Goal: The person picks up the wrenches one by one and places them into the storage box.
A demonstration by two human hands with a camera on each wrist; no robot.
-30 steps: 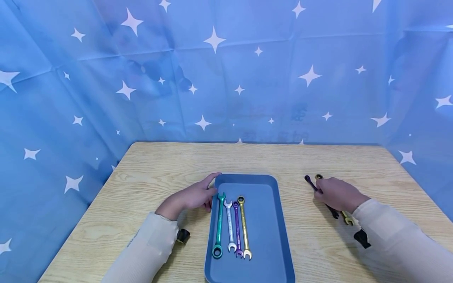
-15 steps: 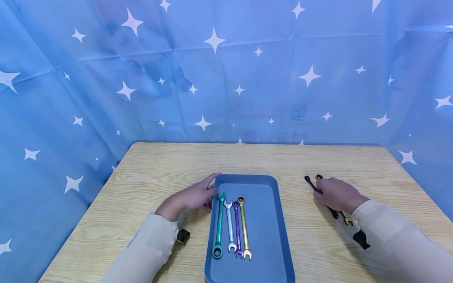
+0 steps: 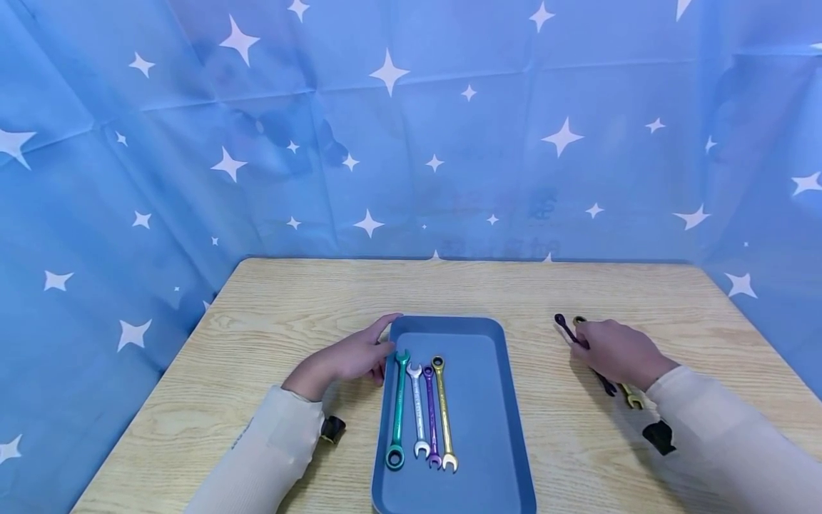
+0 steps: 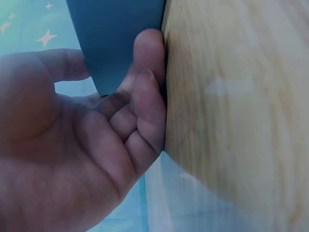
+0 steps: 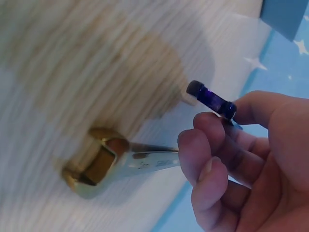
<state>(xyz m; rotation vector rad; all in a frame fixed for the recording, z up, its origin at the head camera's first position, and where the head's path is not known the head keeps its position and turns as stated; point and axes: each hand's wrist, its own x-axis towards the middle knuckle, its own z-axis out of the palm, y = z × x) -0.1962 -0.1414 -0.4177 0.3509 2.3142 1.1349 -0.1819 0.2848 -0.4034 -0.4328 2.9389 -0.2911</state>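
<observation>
On the left long side of a blue tray [image 3: 475,400], my left hand [image 3: 353,355] grips the edge near the far corner, thumb at the rim. In the left wrist view its other fingers curl low against the tray's outer wall [image 4: 116,38]. My right hand [image 3: 618,351] pinches a dark purple combination wrench [image 3: 565,328] between thumb and fingers; its middle is hidden by the hand. Under that hand lies a gold wrench [image 3: 634,401] on the table; the right wrist view shows the gold wrench's open end [image 5: 96,164] close up, beside the fingers.
In the tray, a green wrench [image 3: 398,407], a silver wrench [image 3: 417,410], a purple wrench [image 3: 431,417] and a gold wrench [image 3: 444,414] lie side by side towards its left. A blue star-printed cloth [image 3: 411,178] hangs behind the wooden table [image 3: 295,293].
My right hand has shifted slightly to the right with the purple wrench, whose far end has risen a little. The left hand and the tray stay put.
</observation>
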